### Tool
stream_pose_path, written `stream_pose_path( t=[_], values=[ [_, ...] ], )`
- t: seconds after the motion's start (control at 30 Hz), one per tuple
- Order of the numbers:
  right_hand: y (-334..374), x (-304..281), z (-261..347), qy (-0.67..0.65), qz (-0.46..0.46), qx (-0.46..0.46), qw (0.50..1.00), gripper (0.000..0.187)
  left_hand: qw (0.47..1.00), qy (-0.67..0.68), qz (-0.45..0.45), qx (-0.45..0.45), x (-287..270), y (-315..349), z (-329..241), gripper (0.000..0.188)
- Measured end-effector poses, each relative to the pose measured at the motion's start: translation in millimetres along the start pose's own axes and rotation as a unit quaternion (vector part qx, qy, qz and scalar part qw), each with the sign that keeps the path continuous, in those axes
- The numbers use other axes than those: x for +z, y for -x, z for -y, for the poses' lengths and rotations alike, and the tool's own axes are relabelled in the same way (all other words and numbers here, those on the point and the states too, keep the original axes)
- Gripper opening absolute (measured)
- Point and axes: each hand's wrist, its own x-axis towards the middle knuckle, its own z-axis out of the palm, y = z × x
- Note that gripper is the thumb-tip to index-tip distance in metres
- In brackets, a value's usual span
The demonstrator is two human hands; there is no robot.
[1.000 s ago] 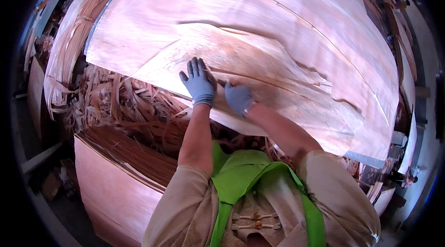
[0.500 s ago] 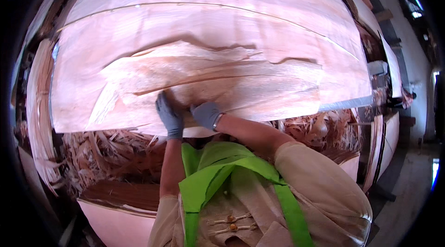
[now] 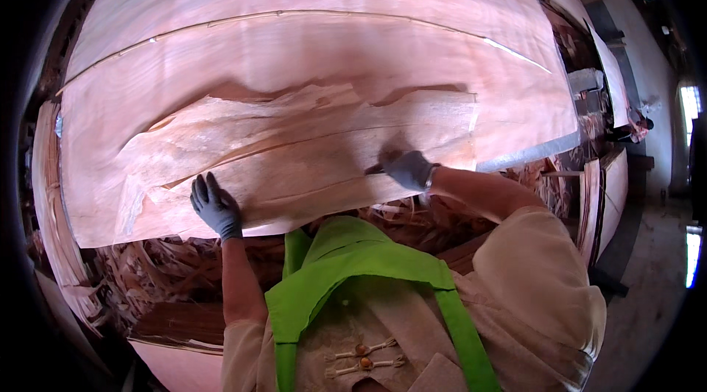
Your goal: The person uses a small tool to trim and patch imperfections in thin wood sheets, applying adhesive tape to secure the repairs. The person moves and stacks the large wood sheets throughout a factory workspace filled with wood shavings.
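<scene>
A ragged, pale piece of wood veneer [image 3: 294, 145] lies over a large pinkish veneer sheet [image 3: 442, 61], its torn far edge uneven and a long split or fold running across it. My left hand [image 3: 215, 204], in a grey glove, rests on the ragged piece near its left end, fingers stretched out. Toward the right part of the same piece, my gloved right hand [image 3: 409, 170] is closed with its knuckles up. A small dark tip shows at its left side, too unclear to name. A thin, long stick [image 3: 272, 15] lies across the large sheet farther away.
Loose veneer scraps [image 3: 169, 267] fill the space between the sheet's near edge and me. Veneer stacks stand at the left [image 3: 55, 186] and right [image 3: 615, 193]. A grey strip [image 3: 534, 152] runs along the right near edge. Another person [image 3: 639, 128] is far right.
My hands have moved apart: the left to the left, the right to the right along the veneer piece. The view has shifted slightly, and the left fingers are now spread.
</scene>
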Motion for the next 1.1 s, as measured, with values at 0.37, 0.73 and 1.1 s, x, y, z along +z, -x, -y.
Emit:
stream_pose_path(
  t=[0.37, 0.73, 1.1],
  values=[
    [18, -135, -154, 0.275, 0.097, -0.142, 0.946, 0.020, 0.998, -0.055, 0.011, -0.005, 3, -1, -4, 0.044],
    [32, -155, -160, 0.211, -0.127, 0.013, 0.969, 0.021, 0.997, -0.065, 0.024, -0.020, 5, 4, -1, 0.046],
    [-11, -164, -139, 0.093, -0.322, 0.112, 0.936, 0.017, 0.992, -0.116, 0.040, -0.031, 2, 8, 3, 0.046]
  ],
)
